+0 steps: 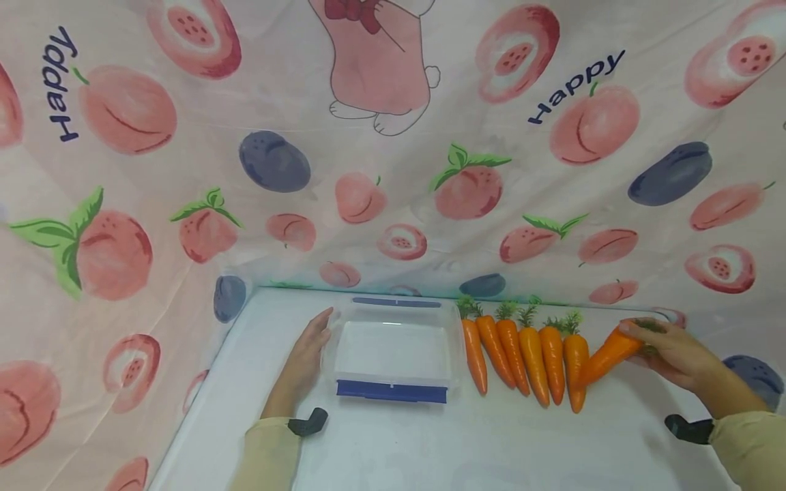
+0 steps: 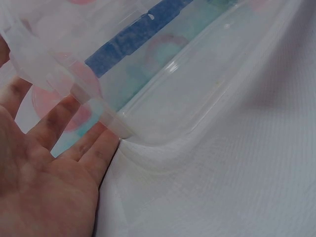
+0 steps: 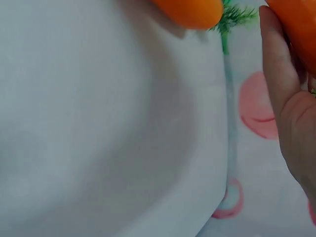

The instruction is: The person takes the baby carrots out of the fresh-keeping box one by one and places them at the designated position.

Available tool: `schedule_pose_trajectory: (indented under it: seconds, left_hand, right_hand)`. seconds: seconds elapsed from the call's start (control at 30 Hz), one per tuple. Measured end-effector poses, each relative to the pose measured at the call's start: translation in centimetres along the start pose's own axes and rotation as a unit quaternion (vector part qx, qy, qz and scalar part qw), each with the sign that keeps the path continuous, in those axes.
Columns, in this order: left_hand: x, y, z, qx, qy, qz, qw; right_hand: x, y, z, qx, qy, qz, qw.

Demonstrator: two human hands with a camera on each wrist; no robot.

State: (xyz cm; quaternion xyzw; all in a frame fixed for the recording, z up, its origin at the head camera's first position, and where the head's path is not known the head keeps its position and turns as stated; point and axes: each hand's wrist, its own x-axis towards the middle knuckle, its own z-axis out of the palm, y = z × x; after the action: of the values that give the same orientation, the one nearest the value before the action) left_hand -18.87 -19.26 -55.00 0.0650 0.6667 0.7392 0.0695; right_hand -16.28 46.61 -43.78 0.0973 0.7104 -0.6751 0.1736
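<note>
A clear plastic container with blue clip flaps sits at the middle back of the white table, and nothing lies in it. My left hand rests against its left side; in the left wrist view the fingers lie nearly straight along the container wall. My right hand holds an orange carrot by its leafy end, its tip slanting down over the rightmost carrot of the row. In the right wrist view, only part of the held carrot shows.
Several carrots with green tops lie side by side, right of the container. A peach-patterned cloth hangs behind the white table and along its sides. Black bands with camera mounts sit at both wrists.
</note>
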Motion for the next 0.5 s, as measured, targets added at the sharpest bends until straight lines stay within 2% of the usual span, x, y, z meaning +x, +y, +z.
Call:
schedule_pose_trajectory:
  seconds: [0.2,0.5]
  left_hand:
    - [0.0,-0.1,0.0,-0.009,-0.003,0.002,1.0]
    - [-0.1,0.1,0.1,-0.005,-0.003,0.002,1.0]
  right_hand:
    - [0.9,1.6,-0.4,-0.081,0.038,0.005,0.996]
    - [2.6,3.7,-0.1,-0.201,0.091,0.018,0.9753]
